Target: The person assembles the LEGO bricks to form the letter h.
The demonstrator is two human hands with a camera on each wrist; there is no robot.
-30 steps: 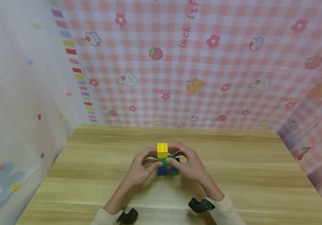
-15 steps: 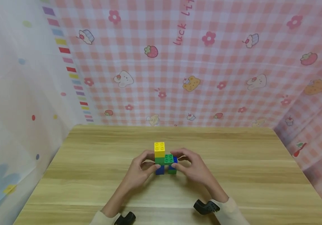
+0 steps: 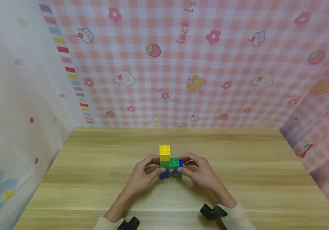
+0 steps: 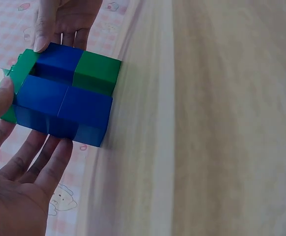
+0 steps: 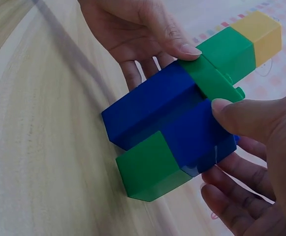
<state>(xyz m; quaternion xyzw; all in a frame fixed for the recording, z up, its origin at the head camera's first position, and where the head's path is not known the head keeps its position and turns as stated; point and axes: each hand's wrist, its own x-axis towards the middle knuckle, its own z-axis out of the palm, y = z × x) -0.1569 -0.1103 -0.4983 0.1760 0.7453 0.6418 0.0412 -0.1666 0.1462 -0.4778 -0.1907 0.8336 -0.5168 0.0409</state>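
A small model of toy building bricks (image 3: 174,162) is between my hands in the head view. Its yellow brick (image 3: 164,156) tops a green brick (image 5: 234,54) on the left side. Below runs a flat green piece (image 5: 214,81), bridging two legs. One leg is blue (image 4: 64,105); the other is blue with a green brick (image 5: 152,167) at its foot. My left hand (image 3: 143,173) grips the left side, thumb near the green-blue joint and fingers behind. My right hand (image 3: 201,172) pinches the blue upper part of the right leg between thumb and fingers.
The model is over a wood-grain table (image 3: 109,143), at its middle. A pink checked cloth (image 3: 164,73) hangs behind the far edge, and a pale printed cloth (image 3: 15,89) on the left. Black wrist devices (image 3: 213,212) sit on both forearms.
My right hand has shifted rightward from the front of the green bricks to the right leg, uncovering the green studs. The left hand keeps its grip, and the head view has shifted slightly.
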